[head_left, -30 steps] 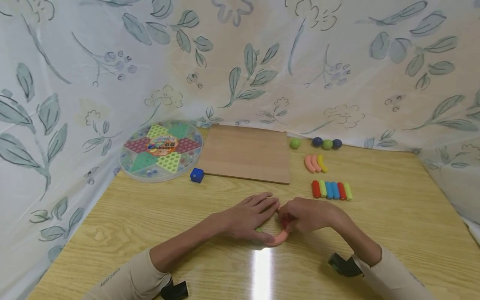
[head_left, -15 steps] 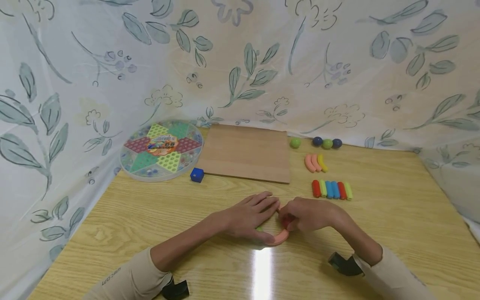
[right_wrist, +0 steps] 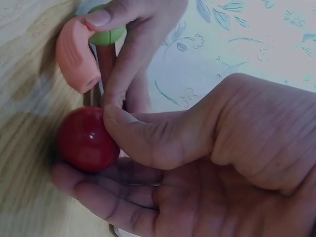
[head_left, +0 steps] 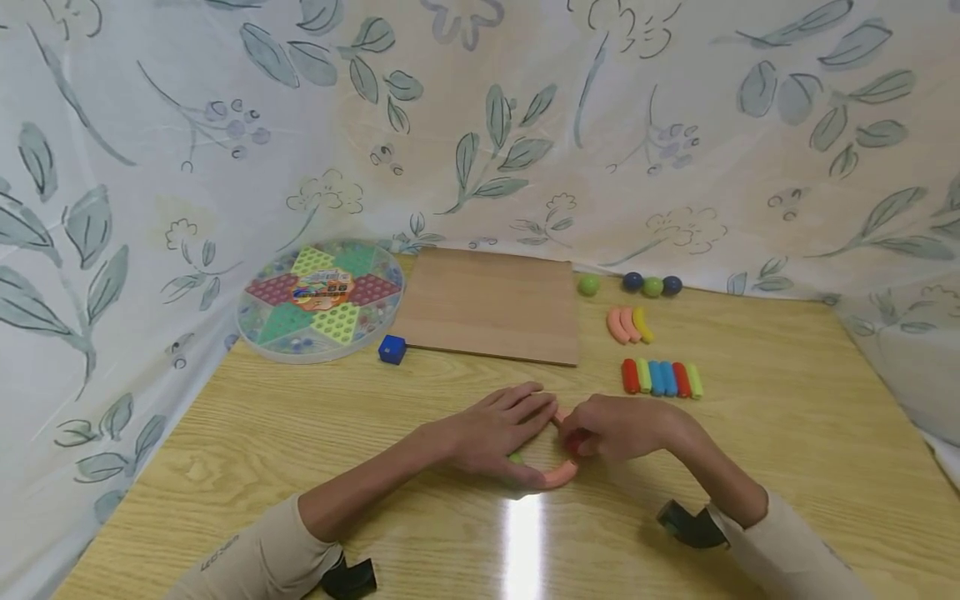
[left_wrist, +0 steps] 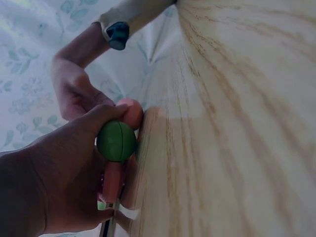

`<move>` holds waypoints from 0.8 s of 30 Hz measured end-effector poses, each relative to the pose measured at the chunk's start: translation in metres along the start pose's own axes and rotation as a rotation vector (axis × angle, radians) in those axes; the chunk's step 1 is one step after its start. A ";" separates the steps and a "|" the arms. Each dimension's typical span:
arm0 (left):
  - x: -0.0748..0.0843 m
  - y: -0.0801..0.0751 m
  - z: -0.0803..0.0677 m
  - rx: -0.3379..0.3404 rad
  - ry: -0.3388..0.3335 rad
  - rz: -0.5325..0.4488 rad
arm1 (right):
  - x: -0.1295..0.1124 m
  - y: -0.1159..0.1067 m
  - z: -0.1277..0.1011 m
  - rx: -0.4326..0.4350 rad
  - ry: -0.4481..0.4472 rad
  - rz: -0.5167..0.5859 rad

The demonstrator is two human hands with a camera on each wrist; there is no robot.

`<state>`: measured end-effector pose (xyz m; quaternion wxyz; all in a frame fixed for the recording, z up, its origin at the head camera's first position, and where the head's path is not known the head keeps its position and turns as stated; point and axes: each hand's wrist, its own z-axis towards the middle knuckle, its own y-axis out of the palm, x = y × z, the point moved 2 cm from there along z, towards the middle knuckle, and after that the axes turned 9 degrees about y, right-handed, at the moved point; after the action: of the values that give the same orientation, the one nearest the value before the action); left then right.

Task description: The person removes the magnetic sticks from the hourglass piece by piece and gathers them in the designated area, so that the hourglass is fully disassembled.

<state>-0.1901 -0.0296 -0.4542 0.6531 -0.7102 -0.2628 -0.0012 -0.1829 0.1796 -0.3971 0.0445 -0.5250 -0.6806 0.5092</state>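
Head view, lower centre: the right hand [head_left: 615, 429] pinches a red ball [right_wrist: 85, 139] beside the pink curved piece [head_left: 558, 475] and green ball [left_wrist: 116, 141] that the left hand [head_left: 498, 433] grips on the desk [head_left: 787, 433], best seated slowly.

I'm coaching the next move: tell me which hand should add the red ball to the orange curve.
Right. The right hand already pinches the red ball beside the orange curve, while the left hand is busy holding the curve and green ball.

Glossy red ball [right_wrist: 84, 139] on table, beside curved salmon piece [right_wrist: 75, 54], green ball [left_wrist: 116, 141]
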 end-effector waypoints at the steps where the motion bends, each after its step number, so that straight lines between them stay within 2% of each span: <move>1: 0.000 0.000 0.000 0.000 0.006 0.005 | 0.001 -0.001 -0.001 -0.009 0.001 0.008; 4: 0.000 0.001 0.001 0.002 0.016 -0.006 | 0.005 -0.005 -0.008 -0.023 -0.006 0.026; 8: -0.001 0.002 0.002 0.011 0.025 -0.022 | 0.010 -0.015 -0.022 0.020 -0.014 0.055; 12: -0.001 0.001 0.001 0.034 0.022 -0.048 | 0.014 -0.032 -0.034 0.110 -0.013 0.101; 15: -0.001 0.000 -0.001 0.060 0.022 -0.072 | 0.018 -0.047 -0.038 0.206 0.027 0.096; 20: -0.001 -0.001 -0.002 0.065 0.036 -0.058 | 0.036 -0.070 -0.039 0.361 0.124 0.014; 24: 0.000 0.000 -0.002 0.055 0.044 -0.039 | 0.058 -0.086 -0.030 0.416 0.145 -0.033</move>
<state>-0.1892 -0.0316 -0.4537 0.6777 -0.6866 -0.2623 -0.0225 -0.2483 0.2487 -0.3471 0.2090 -0.5285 -0.5644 0.5987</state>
